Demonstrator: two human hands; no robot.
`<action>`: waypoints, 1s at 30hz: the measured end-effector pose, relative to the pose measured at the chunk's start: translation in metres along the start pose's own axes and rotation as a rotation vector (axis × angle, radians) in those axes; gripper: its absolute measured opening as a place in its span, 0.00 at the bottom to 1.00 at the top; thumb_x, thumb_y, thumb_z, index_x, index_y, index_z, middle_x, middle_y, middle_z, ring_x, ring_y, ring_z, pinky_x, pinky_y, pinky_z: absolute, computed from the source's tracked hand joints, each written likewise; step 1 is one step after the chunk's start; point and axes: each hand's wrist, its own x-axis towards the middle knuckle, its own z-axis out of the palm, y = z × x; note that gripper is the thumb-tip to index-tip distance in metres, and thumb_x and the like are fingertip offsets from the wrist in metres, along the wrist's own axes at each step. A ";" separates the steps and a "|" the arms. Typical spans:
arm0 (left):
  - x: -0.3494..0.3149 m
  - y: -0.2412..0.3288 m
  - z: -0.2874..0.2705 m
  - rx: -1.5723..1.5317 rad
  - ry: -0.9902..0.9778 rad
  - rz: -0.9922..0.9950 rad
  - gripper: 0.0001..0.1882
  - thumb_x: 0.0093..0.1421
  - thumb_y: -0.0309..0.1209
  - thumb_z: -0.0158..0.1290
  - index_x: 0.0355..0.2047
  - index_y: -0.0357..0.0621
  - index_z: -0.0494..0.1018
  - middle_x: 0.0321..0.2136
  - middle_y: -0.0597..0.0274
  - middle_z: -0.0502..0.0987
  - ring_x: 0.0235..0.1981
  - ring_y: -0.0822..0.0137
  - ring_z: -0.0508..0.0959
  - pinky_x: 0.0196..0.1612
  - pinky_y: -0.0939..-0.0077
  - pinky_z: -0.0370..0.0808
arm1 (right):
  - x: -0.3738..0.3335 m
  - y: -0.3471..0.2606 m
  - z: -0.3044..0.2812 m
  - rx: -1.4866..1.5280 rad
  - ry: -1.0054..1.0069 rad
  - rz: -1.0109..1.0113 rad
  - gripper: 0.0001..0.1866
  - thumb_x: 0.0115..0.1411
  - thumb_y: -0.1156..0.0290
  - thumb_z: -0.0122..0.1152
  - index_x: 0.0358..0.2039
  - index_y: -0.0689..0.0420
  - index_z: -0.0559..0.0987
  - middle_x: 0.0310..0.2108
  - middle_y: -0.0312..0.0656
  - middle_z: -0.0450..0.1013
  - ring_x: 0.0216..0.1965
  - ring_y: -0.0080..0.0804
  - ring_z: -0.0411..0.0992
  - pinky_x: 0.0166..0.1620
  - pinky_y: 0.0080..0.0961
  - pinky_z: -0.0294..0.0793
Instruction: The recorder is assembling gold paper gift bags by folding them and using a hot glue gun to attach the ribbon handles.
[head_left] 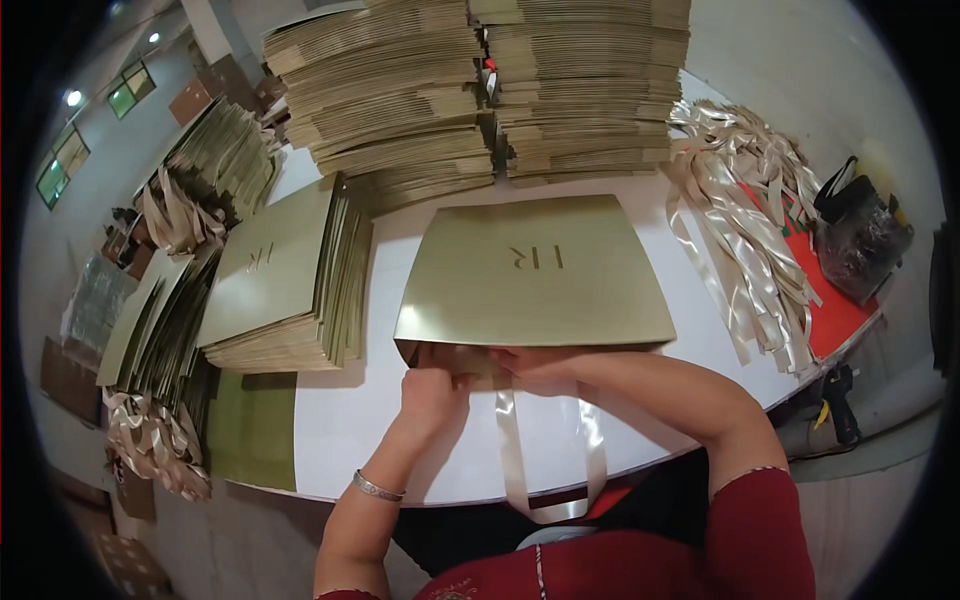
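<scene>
In front of me a gold paper bag (535, 260) lies flat, its open mouth toward me and its dark lettering upside down. My left hand (432, 388) is curled at the left part of the mouth, fingertips partly inside. Beside it, my right hand (540, 364) reaches into the mouth with its fingers bunched; the bag's edge covers some of them. What either hand pinches is hidden. From under the right hand, a cream satin ribbon (511, 450) hangs in a loop over the table's front edge.
Tall stacks of flat gold bags (590, 90) stand at the back. A pile of gold bags (265, 265) sits left, beside bags with ribbon handles (155, 435). Loose cream ribbons (745, 240) cover a red sheet (835, 320) at right, near a plastic-wrapped dark container (860, 235).
</scene>
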 end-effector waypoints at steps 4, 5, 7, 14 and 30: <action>-0.006 0.015 -0.014 -0.072 0.046 -0.042 0.33 0.49 0.29 0.57 0.56 0.39 0.58 0.48 0.41 0.66 0.40 0.44 0.74 0.41 0.56 0.75 | -0.013 -0.007 -0.026 -0.050 -0.079 0.086 0.13 0.59 0.72 0.47 0.44 0.54 0.74 0.39 0.44 0.72 0.38 0.38 0.70 0.42 0.33 0.68; -0.004 0.012 -0.011 -0.081 0.068 -0.013 0.33 0.49 0.30 0.57 0.55 0.39 0.59 0.47 0.41 0.66 0.41 0.44 0.74 0.42 0.56 0.75 | -0.016 -0.010 -0.034 -0.068 -0.100 0.106 0.12 0.59 0.72 0.48 0.43 0.54 0.74 0.38 0.44 0.73 0.38 0.38 0.70 0.42 0.33 0.68; -0.005 0.004 -0.008 -0.096 0.105 0.003 0.33 0.49 0.31 0.58 0.55 0.39 0.59 0.47 0.41 0.66 0.41 0.45 0.74 0.42 0.56 0.75 | -0.019 -0.016 -0.049 -0.101 -0.144 0.136 0.12 0.59 0.72 0.48 0.43 0.55 0.74 0.37 0.44 0.73 0.37 0.38 0.70 0.42 0.33 0.69; -0.014 -0.008 0.006 -0.155 0.226 0.044 0.25 0.50 0.34 0.57 0.48 0.41 0.66 0.42 0.46 0.71 0.40 0.46 0.75 0.40 0.55 0.74 | -0.027 -0.003 -0.085 -0.302 -0.133 0.141 0.11 0.59 0.66 0.50 0.39 0.56 0.75 0.32 0.44 0.74 0.33 0.38 0.71 0.40 0.33 0.69; -0.057 0.026 -0.005 -0.119 0.034 0.161 0.41 0.44 0.50 0.61 0.53 0.38 0.62 0.36 0.47 0.72 0.37 0.48 0.75 0.35 0.57 0.74 | -0.089 -0.029 -0.062 -0.270 -0.149 0.204 0.24 0.63 0.58 0.42 0.55 0.58 0.64 0.49 0.62 0.65 0.50 0.59 0.64 0.53 0.40 0.65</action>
